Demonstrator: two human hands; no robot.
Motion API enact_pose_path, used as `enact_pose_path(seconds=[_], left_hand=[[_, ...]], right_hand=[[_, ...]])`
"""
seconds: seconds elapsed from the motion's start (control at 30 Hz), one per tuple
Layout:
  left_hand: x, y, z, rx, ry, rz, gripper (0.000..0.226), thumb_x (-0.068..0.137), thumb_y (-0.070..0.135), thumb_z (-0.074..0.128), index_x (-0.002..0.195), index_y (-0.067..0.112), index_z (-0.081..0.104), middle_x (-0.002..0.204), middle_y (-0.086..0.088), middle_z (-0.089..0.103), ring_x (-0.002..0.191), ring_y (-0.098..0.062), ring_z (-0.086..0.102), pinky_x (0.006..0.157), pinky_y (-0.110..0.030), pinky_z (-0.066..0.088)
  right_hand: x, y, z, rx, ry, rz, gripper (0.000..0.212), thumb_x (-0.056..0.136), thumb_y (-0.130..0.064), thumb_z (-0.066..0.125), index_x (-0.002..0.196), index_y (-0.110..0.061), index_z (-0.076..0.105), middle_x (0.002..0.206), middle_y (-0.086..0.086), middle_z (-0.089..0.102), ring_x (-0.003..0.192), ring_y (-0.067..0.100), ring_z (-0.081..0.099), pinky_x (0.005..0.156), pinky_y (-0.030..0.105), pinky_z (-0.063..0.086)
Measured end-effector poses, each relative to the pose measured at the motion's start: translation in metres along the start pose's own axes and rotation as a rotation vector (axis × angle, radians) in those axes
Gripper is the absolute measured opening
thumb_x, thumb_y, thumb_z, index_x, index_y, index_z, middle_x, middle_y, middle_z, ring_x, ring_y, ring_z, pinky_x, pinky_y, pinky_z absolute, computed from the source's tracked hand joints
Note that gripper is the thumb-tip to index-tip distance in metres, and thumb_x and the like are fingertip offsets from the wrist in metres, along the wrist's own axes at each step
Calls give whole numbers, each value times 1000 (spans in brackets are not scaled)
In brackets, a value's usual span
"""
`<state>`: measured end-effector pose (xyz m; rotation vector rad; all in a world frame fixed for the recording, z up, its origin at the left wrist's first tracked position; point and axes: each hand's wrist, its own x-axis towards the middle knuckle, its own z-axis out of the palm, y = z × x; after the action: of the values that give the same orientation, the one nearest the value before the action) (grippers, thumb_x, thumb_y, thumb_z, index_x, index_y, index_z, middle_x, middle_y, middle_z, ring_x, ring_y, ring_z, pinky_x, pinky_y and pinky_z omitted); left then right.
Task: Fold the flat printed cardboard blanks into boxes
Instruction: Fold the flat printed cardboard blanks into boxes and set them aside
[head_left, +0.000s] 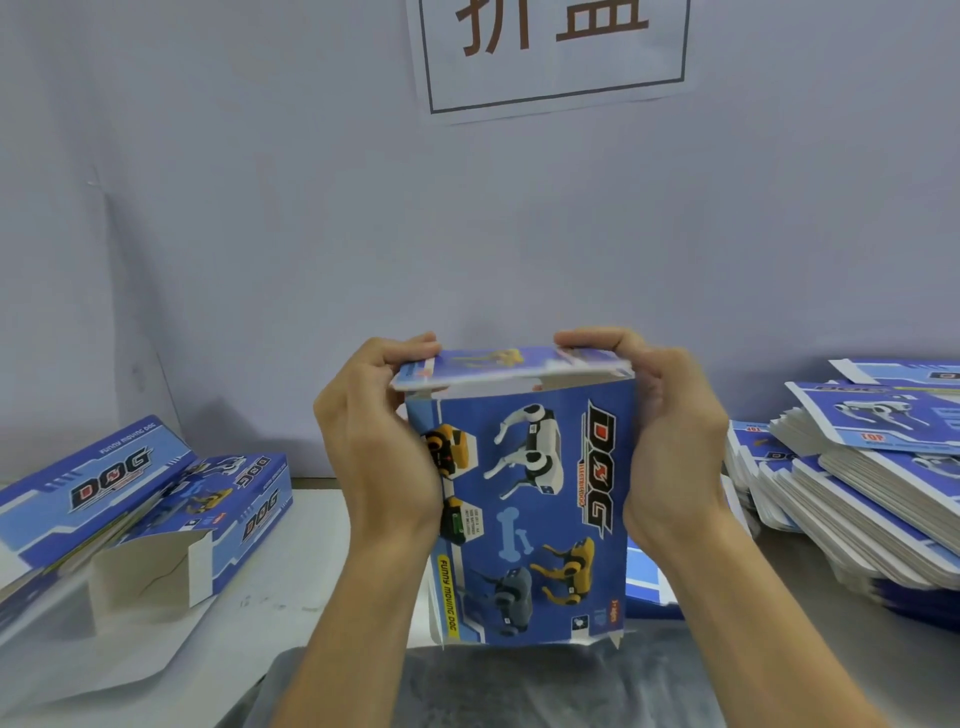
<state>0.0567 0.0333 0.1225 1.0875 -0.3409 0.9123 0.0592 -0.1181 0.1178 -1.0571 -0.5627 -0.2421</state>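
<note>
wall (260, 208): pale lavender-grey, plain, faint creases at left | paper sign (550, 52): white, dark border, brown characters, stuck to wall at top centre, cut off by frame | desk (311, 545): white-grey top meeting the wall | light: even, soft, no hard shadows

A pale grey surface (311, 561) runs across in front of the wall. Out beyond the left hand (374, 441), folded blue boxes (156, 509) printed "DOG" lie on it in a loose pile, the nearest one with its white end flaps open. Beyond the right hand (675, 441), a tall slumping stack of flat printed blanks (872, 493) rests on the surface, leaning toward that hand. Just under the right wrist, another blue blank (649, 587) lies flat, partly hidden.
</note>
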Motion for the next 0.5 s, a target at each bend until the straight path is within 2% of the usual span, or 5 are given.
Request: enact_pose_path(seconds=[0.17,0.23,0.3,0.4,0.5], left_hand=[[3,7,0,83,39,-163,41,81,34,41,114,30,63,101,-8,68,80,-20,68,60,-27,52],[3,9,0,79,-20,-211,44,81,40,43,122,35,59,98,5,73,91,-14,69,75,-31,53],[3,12,-2,115,-95,-245,40,86,46,44,121,38,61,106,16,74,104,-6,69,91,-38,52],[9,15,-8,206,-186,-291,35,86,44,49,115,36,66,114,11,74,109,-9,68,95,-41,51],[16,16,-17,275,-298,-406,35,80,41,55,110,32,69,110,7,76,97,-11,72,83,-34,50]], right_hand=[[-3,-9,-10,-124,-270,25,57,87,-20,62,137,-42,48,97,2,75,85,23,74,69,31,60],[0,-12,-11,-307,-101,-203,60,87,-23,66,141,-38,44,83,-12,75,74,9,73,63,20,56],[6,-17,-15,-333,119,-356,55,87,-30,67,138,-30,49,79,-16,73,76,11,70,69,26,57],[10,-33,-31,-79,333,-335,43,88,-33,65,126,-18,54,89,1,69,83,28,64,76,43,53],[5,-46,-48,77,285,-168,26,98,-33,53,104,-17,72,90,2,74,78,23,73,66,32,58]])
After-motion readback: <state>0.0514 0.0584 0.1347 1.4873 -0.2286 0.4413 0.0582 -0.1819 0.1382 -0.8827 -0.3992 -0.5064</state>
